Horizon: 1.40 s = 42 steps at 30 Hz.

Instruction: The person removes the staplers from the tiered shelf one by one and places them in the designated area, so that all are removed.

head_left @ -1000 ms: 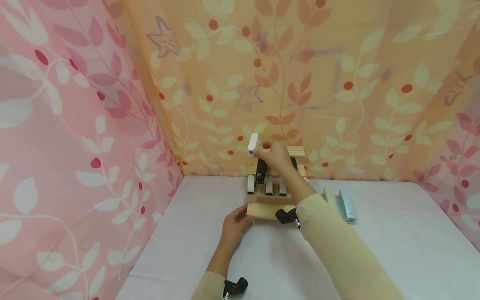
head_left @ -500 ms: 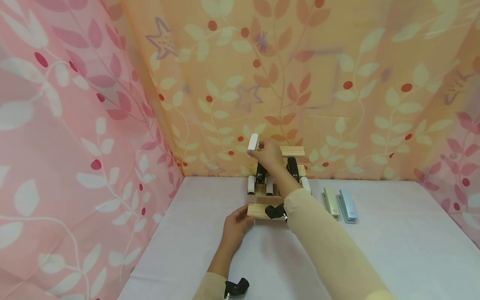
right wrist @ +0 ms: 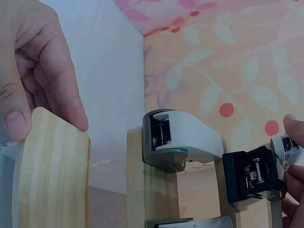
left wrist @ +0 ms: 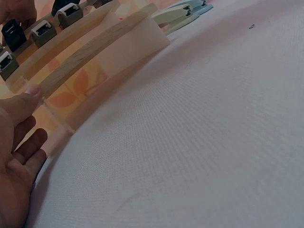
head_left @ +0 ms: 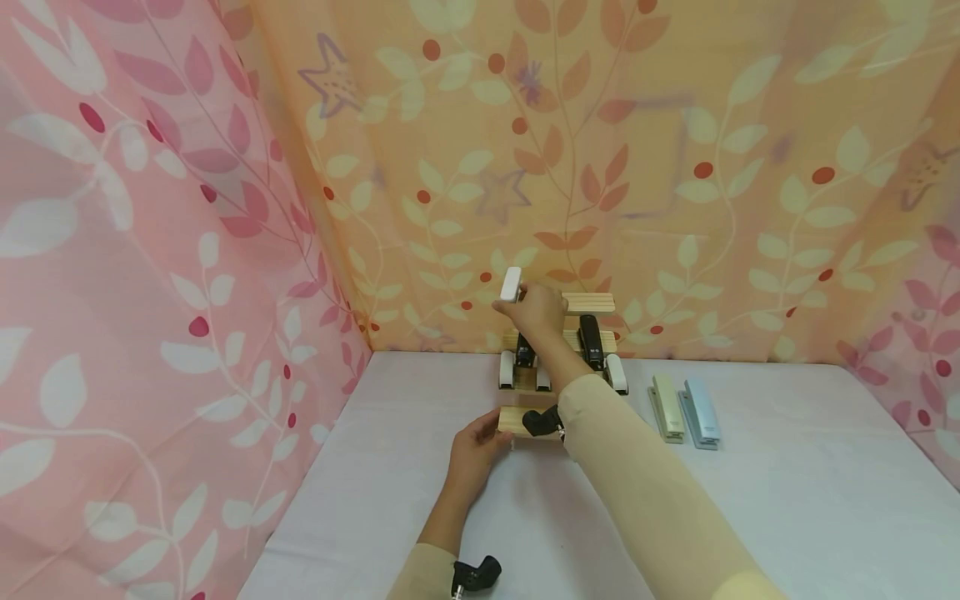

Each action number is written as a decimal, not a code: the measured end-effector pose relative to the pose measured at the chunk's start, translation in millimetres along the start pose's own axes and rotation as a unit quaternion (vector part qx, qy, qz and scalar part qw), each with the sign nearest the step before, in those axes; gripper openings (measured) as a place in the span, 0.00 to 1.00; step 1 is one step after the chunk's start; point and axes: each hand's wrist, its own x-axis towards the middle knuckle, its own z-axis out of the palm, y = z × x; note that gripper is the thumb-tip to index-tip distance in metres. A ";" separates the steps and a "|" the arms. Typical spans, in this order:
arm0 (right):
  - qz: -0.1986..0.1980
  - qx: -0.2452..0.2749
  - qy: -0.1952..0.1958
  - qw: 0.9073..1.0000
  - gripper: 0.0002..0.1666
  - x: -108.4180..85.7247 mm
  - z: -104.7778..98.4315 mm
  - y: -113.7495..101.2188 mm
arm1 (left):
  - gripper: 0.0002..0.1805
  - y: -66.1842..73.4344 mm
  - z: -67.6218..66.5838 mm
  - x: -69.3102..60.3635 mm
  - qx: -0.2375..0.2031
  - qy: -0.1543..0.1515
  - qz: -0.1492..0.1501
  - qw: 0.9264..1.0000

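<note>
A stepped wooden rack (head_left: 517, 419) with pale slats and clear side panels stands on the table. My left hand (head_left: 471, 454) grips the left end of its lowest slat between thumb and fingers, as the right wrist view also shows. At the left end of the top slat (head_left: 588, 302), my right hand (head_left: 542, 315) holds a white stapler (head_left: 512, 284). In the right wrist view, the fingers (right wrist: 295, 130) wrap partly around that stapler. A black stapler (head_left: 591, 340) stands on the slat below. Lower still are white staplers, including one on the right (head_left: 617, 374); my right arm hides part of this row.
Right of the rack, a pale green stapler (head_left: 666, 408) and a light blue stapler (head_left: 701, 414) lie side by side on the white tablecloth (head_left: 787, 500). A patterned orange curtain (head_left: 420, 275) hangs close behind the rack, and a pink one (head_left: 187, 375) hangs at left.
My right hand and forearm have shifted slightly left, uncovering the right black and white staplers. The held white stapler stays at the top slat's left end. My left hand keeps its grip.
</note>
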 end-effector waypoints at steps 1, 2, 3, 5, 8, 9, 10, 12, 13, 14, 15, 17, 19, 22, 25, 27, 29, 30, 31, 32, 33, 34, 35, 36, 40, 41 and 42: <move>-0.002 -0.001 0.002 1.000 0.30 0.0 -0.3 0.0 | 0.34 -0.1 0.3 0.1 0.000 0.001 -0.001 1.000; -0.002 0.000 0.002 1.000 0.30 0.1 -0.7 0.1 | 0.34 -0.3 0.5 0.0 -0.001 0.001 -0.001 1.000; -0.003 0.001 0.001 1.000 0.29 0.1 -1.2 0.1 | 0.34 -0.6 0.7 0.0 -0.001 0.001 -0.002 1.000; -0.003 0.008 0.000 1.000 0.28 0.3 -2.0 0.6 | 0.34 -0.5 0.4 0.1 0.001 0.000 -0.005 1.000; -0.003 0.015 -0.003 1.000 0.27 0.7 -3.3 1.3 | 0.34 -0.6 -1.2 0.8 0.004 0.000 -0.002 1.000; -0.004 0.017 -0.005 1.000 0.27 0.9 -3.7 1.4 | 0.33 -0.3 -1.9 1.0 0.004 0.000 0.000 1.000; -0.004 0.019 -0.006 1.000 0.26 1.2 -4.2 1.4 | 0.33 0.0 -2.5 1.1 0.004 0.000 0.000 1.000; -0.006 0.021 -0.008 1.000 0.26 1.8 -5.4 1.2 | 0.33 0.8 -3.5 1.1 0.003 0.001 0.000 1.000; -0.006 0.024 -0.008 1.000 0.25 1.9 -6.2 1.0 | 0.33 1.0 -3.9 1.1 0.003 0.002 -0.001 1.000; -0.007 0.027 -0.007 1.000 0.24 1.9 -7.2 0.6 | 0.33 1.4 -4.1 0.8 0.001 0.002 -0.003 1.000; -0.007 0.029 -0.006 1.000 0.23 1.9 -8.2 0.3 | 0.33 1.7 -4.1 0.5 0.001 0.002 -0.003 1.000; -0.005 0.032 -0.004 0.999 0.22 1.7 -10.5 0.0 | 0.33 1.8 -3.7 0.5 0.002 0.003 -0.003 1.000; 0.002 0.039 -0.002 0.999 0.21 1.5 -13.1 -0.1 | 0.33 1.7 -3.0 0.8 0.004 0.003 -0.003 1.000; 0.013 0.051 0.001 0.999 0.21 1.7 -15.9 0.7 | 0.33 2.0 -2.0 1.0 0.006 0.003 -0.001 1.000; 0.019 0.061 0.007 0.998 0.21 2.5 -17.9 2.4 | 0.33 2.5 -1.4 1.3 0.003 0.002 -0.003 1.000; 0.017 0.060 0.012 0.998 0.20 3.1 -18.7 4.2 | 0.33 3.1 -1.0 1.2 0.001 0.003 -0.003 1.000; 0.017 0.057 0.021 0.998 0.19 3.8 -19.2 6.3 | 0.33 3.2 -0.4 1.2 -0.002 0.001 -0.004 1.000; 0.017 0.057 0.026 0.998 0.19 4.1 -19.5 7.2 | 0.33 3.1 -0.1 1.1 -0.004 0.000 -0.004 1.000; 0.016 0.056 0.031 0.998 0.19 4.4 -19.8 8.4 | 0.34 2.9 0.2 0.9 -0.006 -0.001 -0.003 1.000; 0.013 0.057 0.036 0.998 0.18 4.4 -20.1 9.4 | 0.34 2.6 0.3 0.8 -0.006 -0.001 -0.003 1.000; 0.011 0.061 0.040 0.997 0.18 4.4 -20.5 10.4 | 0.34 2.2 0.3 0.7 -0.009 -0.003 -0.003 1.000; 0.009 0.065 0.044 0.997 0.18 4.3 -21.1 11.0 | 0.34 1.8 0.3 0.7 -0.010 -0.003 -0.005 1.000; 0.006 0.067 0.047 0.997 0.18 4.1 -21.8 11.9 | 0.34 1.4 0.2 0.5 -0.008 -0.002 -0.004 1.000; 0.001 0.071 0.050 0.996 0.17 4.0 -22.6 12.8 | 0.34 1.3 -0.1 0.3 -0.009 -0.001 -0.003 1.000; -0.017 0.090 0.061 0.994 0.17 2.5 -28.0 16.6 | 0.33 1.7 -1.0 -0.7 -0.004 0.001 -0.003 1.000; -0.020 0.096 0.062 0.993 0.17 2.0 -29.9 17.6 | 0.33 1.9 -1.0 -0.9 -0.003 0.001 -0.001 1.000; -0.024 0.101 0.063 0.993 0.18 1.5 -32.3 18.2 | 0.33 2.3 -1.1 -1.1 -0.003 0.000 0.001 1.000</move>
